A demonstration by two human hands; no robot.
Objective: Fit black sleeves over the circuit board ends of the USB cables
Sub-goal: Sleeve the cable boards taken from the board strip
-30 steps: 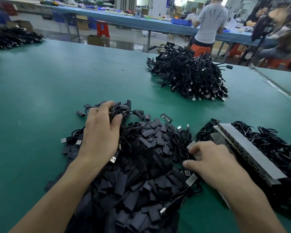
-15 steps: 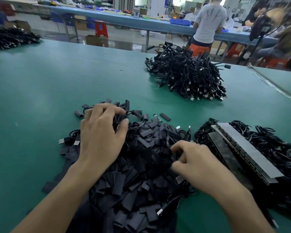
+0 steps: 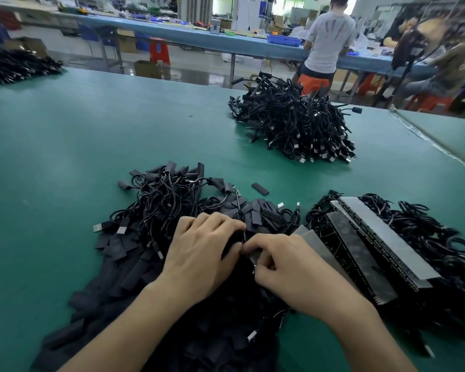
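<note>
A heap of flat black sleeves (image 3: 124,267) mixed with loose black USB cables (image 3: 167,200) lies on the green table in front of me. My left hand (image 3: 202,256) and my right hand (image 3: 287,267) meet over the middle of the heap. The left hand's curled fingers hold a black sleeve (image 3: 230,247). The right hand's finger and thumb pinch a thin cable end (image 3: 253,257) right at that sleeve's mouth. The circuit board itself is hidden between the fingers.
Taped strips of cables (image 3: 381,242) lie in a row to the right of my hands. A big pile of black cables (image 3: 295,124) sits farther back, another pile (image 3: 14,64) at the far left. One stray sleeve (image 3: 260,188) lies alone. People work at a blue bench (image 3: 226,41) behind.
Both hands have come together over the heap's middle. The left hand left the cable tangle and now holds a sleeve; the right hand moved left and pinches a cable end.
</note>
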